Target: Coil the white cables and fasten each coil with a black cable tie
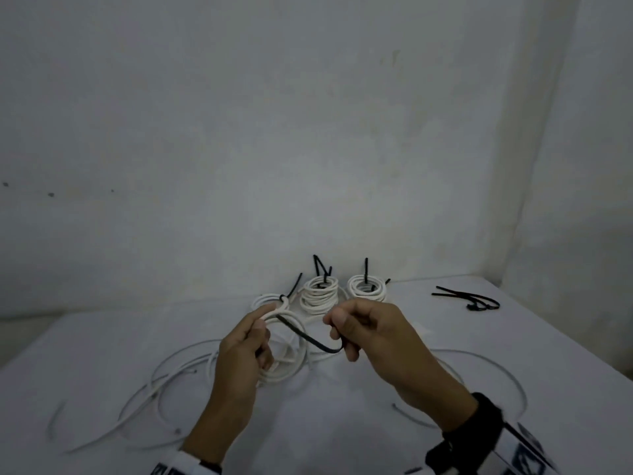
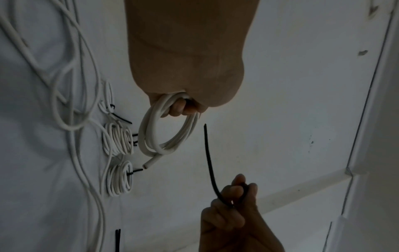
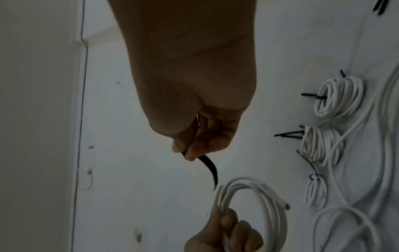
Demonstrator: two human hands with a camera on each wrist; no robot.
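My left hand [image 1: 255, 341] grips a small white cable coil [image 1: 291, 351] above the table; in the left wrist view the white cable coil [image 2: 166, 129] hangs from the curled fingers [image 2: 181, 109], its cut end sticking out. My right hand [image 1: 342, 334] pinches a black cable tie [image 1: 308, 339] whose free tip points toward the coil. In the right wrist view the black cable tie [image 3: 210, 170] curves down from the right hand [image 3: 187, 151], its tip just short of the white cable coil [image 3: 259, 201]. The tie passes near the coil; whether it threads through is unclear.
Three tied coils [image 1: 320, 291], [image 1: 366, 287], [image 1: 270, 299] stand at the back of the table by the wall. Spare black ties [image 1: 469, 298] lie at the back right. Loose white cables [image 1: 164, 382] sprawl over the left and right [image 1: 493, 368] of the table [image 1: 325, 423].
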